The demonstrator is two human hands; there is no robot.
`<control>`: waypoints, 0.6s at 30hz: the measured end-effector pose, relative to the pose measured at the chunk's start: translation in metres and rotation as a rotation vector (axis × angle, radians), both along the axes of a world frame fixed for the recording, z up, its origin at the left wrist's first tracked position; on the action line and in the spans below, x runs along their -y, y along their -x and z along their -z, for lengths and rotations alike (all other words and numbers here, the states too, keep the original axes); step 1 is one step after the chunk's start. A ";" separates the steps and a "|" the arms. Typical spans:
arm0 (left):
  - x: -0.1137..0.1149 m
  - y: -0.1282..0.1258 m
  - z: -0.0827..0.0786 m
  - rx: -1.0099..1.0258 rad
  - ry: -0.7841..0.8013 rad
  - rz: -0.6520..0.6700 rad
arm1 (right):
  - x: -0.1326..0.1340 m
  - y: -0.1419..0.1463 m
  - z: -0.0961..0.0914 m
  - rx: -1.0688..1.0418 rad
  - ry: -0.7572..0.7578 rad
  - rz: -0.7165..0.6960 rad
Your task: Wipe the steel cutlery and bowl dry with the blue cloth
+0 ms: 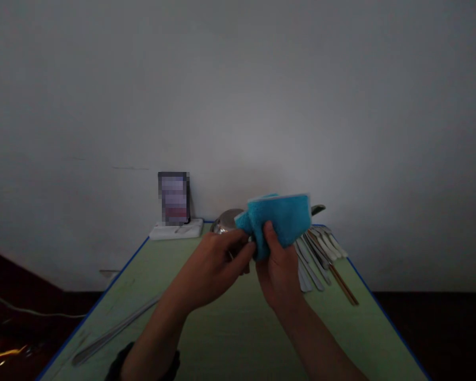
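My right hand (280, 270) grips a folded blue cloth (283, 214), with the thumb pressed on its front. Close beside it, my left hand (218, 264) is closed, fingertips pinched together at the cloth's lower left edge. A small shiny bit shows at those fingertips, too little to name. From behind the cloth's right side sticks out a dark metal utensil end (318, 209); whether it is held in the cloth cannot be told. Partly hidden behind my left hand and the cloth is a rounded shiny metal bowl (227, 219).
Several metal utensils (309, 264), some white-handled cutlery (335, 243) and brown chopsticks (345, 288) lie at the right of the green table (230, 338). A long metal utensil (115, 330) lies at left. A blurred-out screen (174, 198) stands on a white base (176, 229) by the wall.
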State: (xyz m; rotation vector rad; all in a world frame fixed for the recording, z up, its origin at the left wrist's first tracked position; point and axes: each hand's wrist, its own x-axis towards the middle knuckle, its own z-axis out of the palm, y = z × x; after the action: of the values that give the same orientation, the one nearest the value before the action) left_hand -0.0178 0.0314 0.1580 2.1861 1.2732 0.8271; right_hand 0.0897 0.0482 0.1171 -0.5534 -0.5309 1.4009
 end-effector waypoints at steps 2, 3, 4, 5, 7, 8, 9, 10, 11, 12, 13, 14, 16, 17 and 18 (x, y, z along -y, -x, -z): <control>0.002 -0.002 -0.001 0.014 -0.003 0.005 | -0.003 -0.005 -0.001 -0.017 0.019 0.047; 0.002 -0.002 -0.002 0.022 0.001 0.010 | -0.006 -0.008 -0.001 -0.024 0.030 0.072; 0.003 -0.001 -0.002 0.030 0.008 0.012 | -0.008 -0.011 -0.001 -0.031 0.038 0.100; 0.003 -0.001 -0.002 0.038 0.019 0.019 | -0.011 -0.015 -0.001 -0.034 0.045 0.127; 0.004 0.001 -0.002 0.056 0.056 0.046 | -0.014 -0.019 -0.002 -0.025 0.054 0.174; 0.003 0.001 -0.001 0.066 0.077 0.064 | -0.014 -0.020 -0.002 -0.008 0.061 0.189; 0.003 0.001 -0.001 0.074 0.096 0.079 | -0.014 -0.020 -0.002 0.011 0.068 0.197; 0.002 0.000 0.000 0.080 0.110 0.090 | -0.012 -0.018 -0.002 0.031 0.072 0.191; 0.002 -0.001 0.000 0.082 0.119 0.096 | -0.010 -0.016 -0.002 0.048 0.070 0.171; 0.001 -0.002 0.001 0.080 0.122 0.097 | -0.007 -0.013 -0.001 0.060 0.061 0.142; 0.001 -0.003 0.002 0.075 0.123 0.096 | -0.005 -0.010 0.000 0.071 0.051 0.108; 0.000 -0.004 0.002 0.068 0.126 0.095 | -0.003 -0.008 0.001 0.084 0.042 0.078; 0.000 -0.005 0.003 0.057 0.135 0.090 | 0.000 -0.004 0.004 0.119 0.032 0.040; 0.000 -0.004 0.003 0.055 0.142 0.089 | 0.001 -0.004 0.006 0.135 0.031 0.042; 0.000 -0.004 0.003 0.057 0.148 0.090 | 0.001 -0.003 0.007 0.148 0.030 0.052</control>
State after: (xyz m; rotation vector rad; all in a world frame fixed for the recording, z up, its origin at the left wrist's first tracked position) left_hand -0.0139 0.0313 0.1554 2.0723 1.1613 0.7303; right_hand 0.0929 0.0472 0.1102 -0.6943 -0.6101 1.3271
